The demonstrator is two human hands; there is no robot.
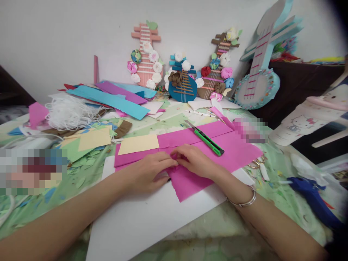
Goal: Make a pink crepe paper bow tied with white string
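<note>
My left hand (pixel 148 173) and my right hand (pixel 196 160) meet at the middle of a sheet of magenta crepe paper (pixel 231 150). Both have their fingers curled, and their fingertips pinch a small fold of the paper between them. The paper lies on a white board (pixel 141 224) at the table's near edge. A silver bangle (pixel 246 201) is on my right wrist. A green utility knife (pixel 208 139) rests on the magenta paper just beyond my right hand. A cream paper rectangle (pixel 138 144) lies beyond my left hand.
Blue and purple paper strips (pixel 108 98), a tangle of white string (pixel 67 112) and green scraps (pixel 81 148) cover the left. Paper guitars with flowers (pixel 182 83) lean on the wall. A blue glue gun (pixel 312 192), scissors (pixel 255 164) and a cartoon-cat fan (pixel 307 121) sit right.
</note>
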